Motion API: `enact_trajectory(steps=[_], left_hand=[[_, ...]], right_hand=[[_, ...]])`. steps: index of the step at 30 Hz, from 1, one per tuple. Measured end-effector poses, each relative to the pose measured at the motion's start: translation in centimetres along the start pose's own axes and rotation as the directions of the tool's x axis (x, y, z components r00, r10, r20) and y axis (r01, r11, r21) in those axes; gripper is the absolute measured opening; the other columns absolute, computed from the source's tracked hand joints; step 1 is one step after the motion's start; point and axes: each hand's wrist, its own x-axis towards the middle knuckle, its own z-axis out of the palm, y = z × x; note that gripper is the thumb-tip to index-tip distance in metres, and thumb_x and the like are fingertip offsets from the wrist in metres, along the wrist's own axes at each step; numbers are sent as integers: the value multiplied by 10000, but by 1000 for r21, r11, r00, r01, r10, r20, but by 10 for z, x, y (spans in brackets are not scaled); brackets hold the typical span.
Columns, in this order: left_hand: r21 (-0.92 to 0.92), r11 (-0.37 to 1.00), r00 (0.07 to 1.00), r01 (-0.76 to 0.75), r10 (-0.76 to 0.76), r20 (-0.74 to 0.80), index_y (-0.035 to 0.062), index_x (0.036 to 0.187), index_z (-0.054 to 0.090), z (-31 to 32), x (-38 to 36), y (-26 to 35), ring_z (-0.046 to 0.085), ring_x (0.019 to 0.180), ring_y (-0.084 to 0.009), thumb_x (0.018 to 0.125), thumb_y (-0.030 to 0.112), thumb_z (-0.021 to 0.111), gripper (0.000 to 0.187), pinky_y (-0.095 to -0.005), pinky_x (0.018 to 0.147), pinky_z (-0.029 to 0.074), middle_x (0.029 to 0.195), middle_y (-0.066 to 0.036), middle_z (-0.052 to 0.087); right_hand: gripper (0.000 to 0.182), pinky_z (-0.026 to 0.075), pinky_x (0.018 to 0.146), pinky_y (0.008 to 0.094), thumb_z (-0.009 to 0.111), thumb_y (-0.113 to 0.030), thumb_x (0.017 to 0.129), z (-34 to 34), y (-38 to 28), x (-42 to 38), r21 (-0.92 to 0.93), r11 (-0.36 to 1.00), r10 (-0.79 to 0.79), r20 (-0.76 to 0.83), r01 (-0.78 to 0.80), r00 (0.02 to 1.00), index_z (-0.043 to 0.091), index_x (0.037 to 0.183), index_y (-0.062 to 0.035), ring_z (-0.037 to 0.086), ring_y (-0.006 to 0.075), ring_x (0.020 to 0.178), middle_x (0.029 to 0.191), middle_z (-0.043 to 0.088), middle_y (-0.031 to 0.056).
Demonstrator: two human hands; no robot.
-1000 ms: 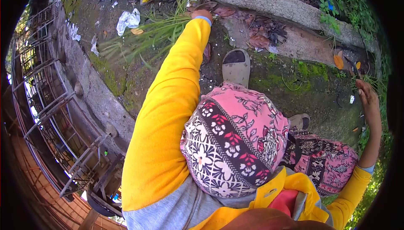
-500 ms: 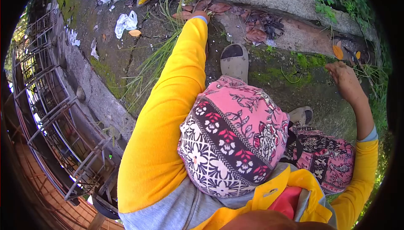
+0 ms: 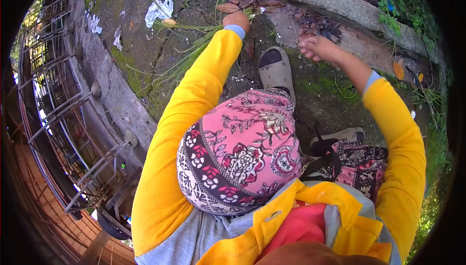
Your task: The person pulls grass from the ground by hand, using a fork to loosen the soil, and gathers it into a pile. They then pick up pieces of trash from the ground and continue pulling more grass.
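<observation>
Nearest is the patterned cloth over the knee, then a sandal. Grass lies beyond the left sleeve, its long axis slanting, most tips pointing left and back toward the body. The right hand has half-curled fingers; whether they hold anything I cannot tell. The left hand is closed around the grass, near brown leaves.

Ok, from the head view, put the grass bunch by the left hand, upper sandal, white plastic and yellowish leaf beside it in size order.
Largest to smallest:
grass bunch, by overall spread
upper sandal
white plastic
yellowish leaf
</observation>
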Motion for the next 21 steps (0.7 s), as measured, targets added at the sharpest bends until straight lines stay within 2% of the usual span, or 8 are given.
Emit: enact_trajectory(steps=[1, 3, 7, 10, 12, 16, 19, 21], left_hand=[[-54, 998, 999, 15, -13, 30, 15, 909, 594, -2, -5, 0, 600, 862, -308, 768, 170, 459, 249, -381, 744, 476, 925, -183, 609], [-96, 993, 997, 76, -77, -9, 21, 925, 576, 8, -6, -6, 603, 845, -311, 768, 165, 455, 245, -386, 730, 479, 917, -189, 609], [-133, 987, 991, 93, -105, -88, 37, 920, 536, 27, -1, -15, 615, 780, -309, 782, 159, 439, 208, -394, 675, 489, 864, -177, 617], [-150, 985, 980, 89, -114, -166, 49, 916, 525, 27, -1, -13, 622, 745, -295, 797, 151, 422, 187, -395, 643, 492, 821, -148, 626], [-156, 984, 971, 86, -118, -208, 57, 929, 522, 25, -6, -15, 624, 743, -288, 801, 151, 415, 192, -392, 635, 493, 814, -140, 628], [187, 979, 845, 75, 37, -534, 90, 917, 541, 46, -6, -33, 630, 669, -267, 804, 178, 427, 183, -368, 560, 494, 756, -105, 635], [181, 983, 868, 39, 56, -494, 100, 874, 561, 31, -22, -49, 631, 680, -257, 803, 191, 429, 175, -374, 567, 494, 748, -101, 635], [85, 996, 931, -27, 56, -360, 101, 859, 573, 18, -32, -48, 630, 718, -253, 804, 191, 430, 177, -386, 598, 491, 765, -106, 635]], right_hand=[[299, 417, 631, 228, 485, -279, 847, 17, -2, 17, 69, 997, 15, 0, -15, 1000, 531, 1048, -63, 510, 85, 728, 915, 576, 14], [299, 423, 649, 236, 477, -277, 851, 44, -15, 40, 323, 945, -26, -64, 46, 998, 523, 1060, -67, 521, 93, 761, 938, 575, 15], [277, 454, 685, 245, 415, -232, 890, 66, -22, 51, 726, 660, -78, -190, 194, 979, 504, 1087, -59, 552, 119, 829, 1010, 570, 36], [273, 470, 685, 254, 399, -209, 895, 54, -29, 31, 657, 736, -18, -220, 162, 975, 498, 1093, -50, 565, 130, 833, 1011, 574, 53], [259, 450, 627, 230, 436, -220, 876, 38, -29, 20, 641, 733, -5, -332, 230, 943, 512, 1070, -65, 563, 117, 805, 962, 585, 34], [245, 437, 591, 214, 451, -216, 857, 25, -49, -11, 485, 835, 13, -490, 260, 872, 535, 1035, -70, 553, 90, 756, 907, 593, 19], [235, 429, 576, 213, 482, -225, 835, 38, -67, -10, 367, 901, -6, -524, 232, 851, 548, 1003, -74, 539, 78, 709, 873, 591, 10], [232, 428, 580, 225, 507, -230, 818, 52, -70, -4, 355, 902, -21, -531, 245, 847, 547, 986, -75, 527, 90, 685, 842, 584, 7]])
